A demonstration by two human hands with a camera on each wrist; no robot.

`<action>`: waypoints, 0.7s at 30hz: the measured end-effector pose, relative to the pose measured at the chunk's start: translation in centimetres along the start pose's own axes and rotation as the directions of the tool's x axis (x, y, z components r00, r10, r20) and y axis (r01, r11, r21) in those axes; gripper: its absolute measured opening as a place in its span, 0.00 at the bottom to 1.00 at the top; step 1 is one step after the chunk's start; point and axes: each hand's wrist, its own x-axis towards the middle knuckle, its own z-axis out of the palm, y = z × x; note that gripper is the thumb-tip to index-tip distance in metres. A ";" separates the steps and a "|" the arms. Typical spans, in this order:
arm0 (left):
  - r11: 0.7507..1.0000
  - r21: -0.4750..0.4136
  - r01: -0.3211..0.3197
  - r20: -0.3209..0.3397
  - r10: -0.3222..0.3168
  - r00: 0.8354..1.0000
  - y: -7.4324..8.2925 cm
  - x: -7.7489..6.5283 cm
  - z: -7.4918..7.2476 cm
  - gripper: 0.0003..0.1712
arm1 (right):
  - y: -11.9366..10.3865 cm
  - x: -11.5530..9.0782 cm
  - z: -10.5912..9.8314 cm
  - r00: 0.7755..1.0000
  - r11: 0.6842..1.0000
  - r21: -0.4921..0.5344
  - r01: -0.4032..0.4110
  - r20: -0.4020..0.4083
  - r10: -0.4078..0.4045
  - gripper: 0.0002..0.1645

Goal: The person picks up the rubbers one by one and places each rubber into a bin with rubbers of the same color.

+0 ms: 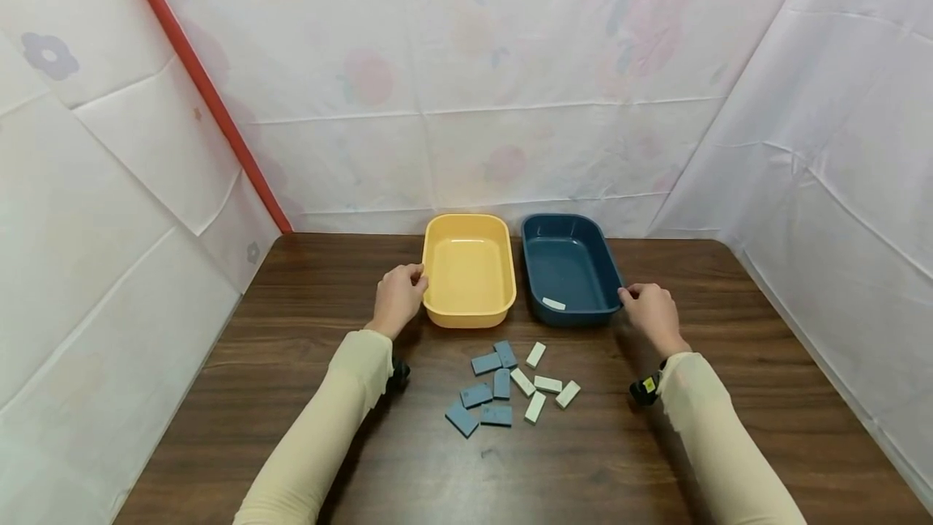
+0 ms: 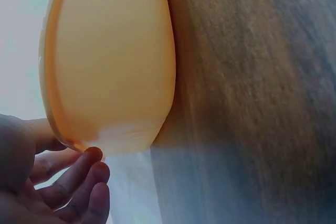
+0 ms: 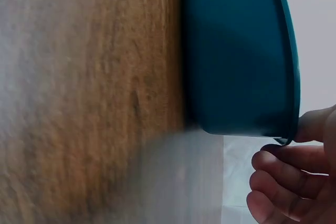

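My left hand (image 1: pixel 398 296) pinches the left rim of a yellow tray (image 1: pixel 469 319). In the left wrist view, thumb and fingers (image 2: pixel 93 154) meet on that rim at the end of the yellow wall (image 2: pixel 113 66). On the other side, my right hand (image 1: pixel 651 314) pinches the right rim of a dark blue tray (image 1: pixel 576 317), its fingertips (image 3: pixel 268 161) under the lip in the right wrist view. One white tile (image 1: pixel 554 304) lies inside the blue tray, close to its near wall. Nothing lies in the yellow tray.
Several grey-blue tiles (image 1: pixel 476 394) and several white tiles (image 1: pixel 548 384) lie loose on the dark wooden table (image 1: pixel 291 395), in front of the trays. Behind the table hangs a white patterned cloth (image 1: pixel 328 144), with more cloth at both sides. A red strip (image 1: pixel 211 100) runs down at the left.
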 end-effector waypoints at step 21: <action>0.992 -0.011 -0.127 -0.048 0.127 0.991 2.3 -1.6 -1.2 0.17 | 0.2 -0.9 0.7 0.998 0.999 0.050 0.004 -0.057 -0.001 0.27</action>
